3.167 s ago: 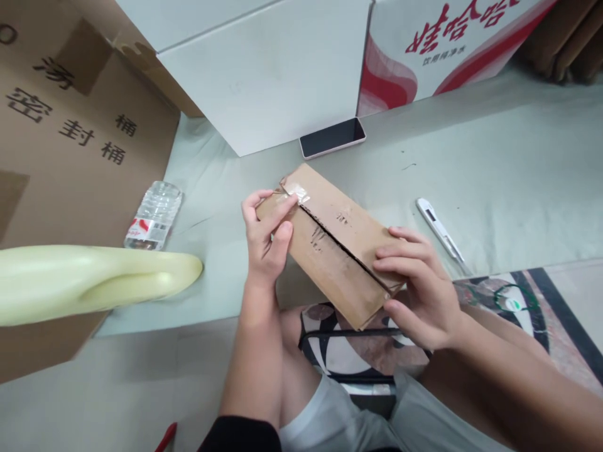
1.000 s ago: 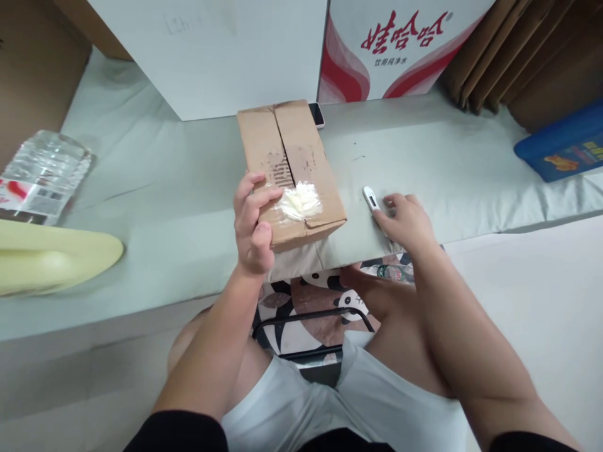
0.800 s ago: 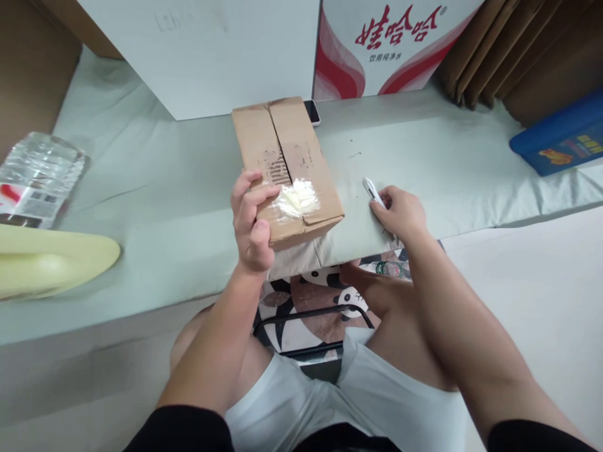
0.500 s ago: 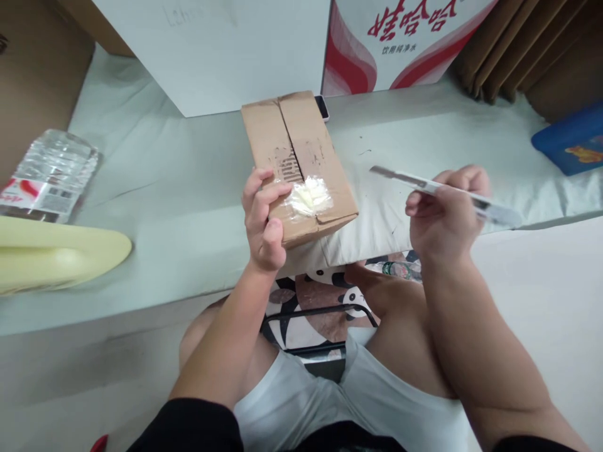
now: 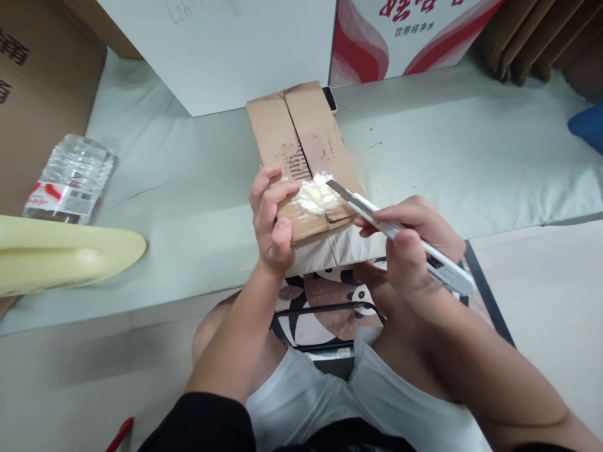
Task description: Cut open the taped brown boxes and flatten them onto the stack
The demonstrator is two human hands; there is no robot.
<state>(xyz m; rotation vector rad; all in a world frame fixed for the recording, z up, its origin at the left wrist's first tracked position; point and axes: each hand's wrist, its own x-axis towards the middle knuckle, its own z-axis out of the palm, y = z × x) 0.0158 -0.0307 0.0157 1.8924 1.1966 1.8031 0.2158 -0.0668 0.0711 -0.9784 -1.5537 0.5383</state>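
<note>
A brown cardboard box (image 5: 301, 135) lies lengthwise on the pale padded surface (image 5: 447, 157), its flaps closed along a centre seam. Crumpled clear tape (image 5: 316, 196) sits over the near end of the seam. My left hand (image 5: 272, 216) grips the box's near left corner, fingers on top and thumb on the end face. My right hand (image 5: 409, 242) holds a white utility knife (image 5: 400, 233), blade out, with its tip touching the tape at the seam.
A water bottle (image 5: 70, 182) lies at the left beside a brown carton (image 5: 38, 100). A pale yellow plastic handle (image 5: 61, 254) juts in from the left. A white box (image 5: 226, 44) and a red-and-white carton (image 5: 400, 31) stand behind; a phone (image 5: 330, 98) peeks from under the box.
My right hand picked the knife up from the surface, swung it over, and now rests its blade on the tape. My left hand kept its grip on the box.
</note>
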